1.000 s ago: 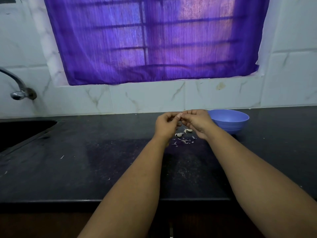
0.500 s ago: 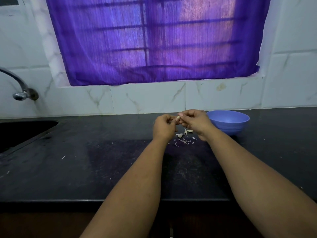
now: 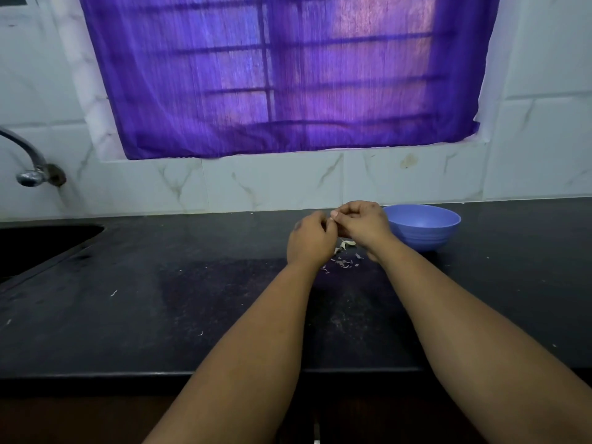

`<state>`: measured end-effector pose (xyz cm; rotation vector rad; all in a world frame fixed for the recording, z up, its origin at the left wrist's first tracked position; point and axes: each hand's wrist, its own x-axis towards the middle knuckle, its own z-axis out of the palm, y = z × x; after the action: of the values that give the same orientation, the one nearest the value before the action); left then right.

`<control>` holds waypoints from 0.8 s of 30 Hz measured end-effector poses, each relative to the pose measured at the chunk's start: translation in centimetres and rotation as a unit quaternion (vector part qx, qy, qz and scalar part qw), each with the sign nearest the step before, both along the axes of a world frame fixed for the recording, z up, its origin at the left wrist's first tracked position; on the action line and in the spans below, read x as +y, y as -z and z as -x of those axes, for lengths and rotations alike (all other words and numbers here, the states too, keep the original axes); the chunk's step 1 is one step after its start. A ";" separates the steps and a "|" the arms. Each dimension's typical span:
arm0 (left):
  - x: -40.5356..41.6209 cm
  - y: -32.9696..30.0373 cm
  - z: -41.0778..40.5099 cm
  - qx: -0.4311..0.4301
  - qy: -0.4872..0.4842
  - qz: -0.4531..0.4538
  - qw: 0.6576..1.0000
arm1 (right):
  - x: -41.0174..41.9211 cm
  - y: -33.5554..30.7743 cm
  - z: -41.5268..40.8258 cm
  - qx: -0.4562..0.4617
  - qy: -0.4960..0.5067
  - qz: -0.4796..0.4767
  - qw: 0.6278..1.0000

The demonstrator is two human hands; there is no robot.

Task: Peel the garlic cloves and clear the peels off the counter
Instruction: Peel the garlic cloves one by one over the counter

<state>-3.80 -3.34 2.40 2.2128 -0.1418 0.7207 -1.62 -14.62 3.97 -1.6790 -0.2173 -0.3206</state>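
No readable writing on blue bowl (image 3: pixel 423 227)

Black speckled bench (image 3: pixel 160 315), pale whitish garlic peels (image 3: pixel 344 261) scattered on it, periwinkle blue bowl (image 3: pixel 423 232), purple curtain (image 3: pixel 288 75) striped by dark window bars, white marble-veined wall tiles (image 3: pixel 272 184), silver tap (image 3: pixel 30 174)

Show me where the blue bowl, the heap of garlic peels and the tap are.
blue bowl (image 3: pixel 426 233): head view, on its outer front wall.
garlic peels (image 3: pixel 344 262): head view, middle of the scattered heap on the counter.
tap (image 3: pixel 30 155): head view, on its curved metal spout.
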 end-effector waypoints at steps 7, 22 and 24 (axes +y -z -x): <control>-1.9 -0.5 1.2 -0.043 -0.047 -0.003 0.998 | -0.4 -0.2 -0.3 -0.030 0.109 0.069 0.991; 1.0 0.7 -0.2 0.060 0.019 0.095 0.994 | -10.2 -0.8 -2.0 -0.043 0.289 0.253 0.922; 1.2 0.8 -0.3 0.075 0.031 0.095 0.992 | -10.1 -0.6 -2.0 0.001 0.286 0.326 0.901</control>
<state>-3.54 -2.19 1.63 2.0619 -0.0623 0.5100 0.34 -24.71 4.53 -2.3984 0.2111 -0.7453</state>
